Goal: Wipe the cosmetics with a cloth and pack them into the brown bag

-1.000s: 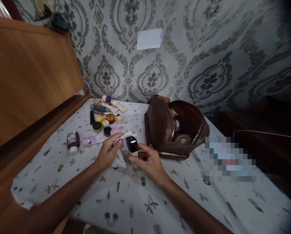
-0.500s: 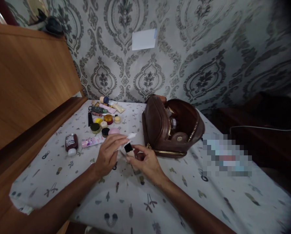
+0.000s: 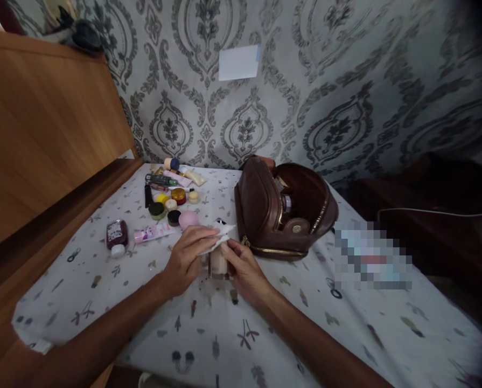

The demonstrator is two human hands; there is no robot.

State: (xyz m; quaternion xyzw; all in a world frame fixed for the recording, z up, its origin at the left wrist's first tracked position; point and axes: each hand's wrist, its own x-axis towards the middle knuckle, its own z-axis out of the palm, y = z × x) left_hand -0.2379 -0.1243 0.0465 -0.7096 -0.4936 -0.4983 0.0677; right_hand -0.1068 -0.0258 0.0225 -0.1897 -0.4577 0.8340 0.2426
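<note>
Gripping at centre frame — left hand (image 3: 187,261) clamped on a white wipe (image 3: 219,237), right hand (image 3: 246,268) on a beige-tinted bottle (image 3: 219,265), wipe over its top. Left of centre: one pink tube (image 3: 154,233), one dark-red bottle (image 3: 116,234) with white cap (image 3: 118,250), assorted jars (image 3: 156,211). Right of centre: one brown bag (image 3: 259,207), unzipped. Beneath — table (image 3: 200,334), print-covered. Upper centre: white card (image 3: 239,63), patterned wall (image 3: 281,116).

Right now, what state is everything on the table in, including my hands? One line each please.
Left hand: closed on the wipe
Right hand: gripping the glass bottle
Wipe: bunched, against the bottle
Glass bottle: held, top mostly covered
Bag: unzipped, open, items inside
Dark red bottle: lying down, white cap on
Pink tube: lying flat
Green jar: looks closed
</note>
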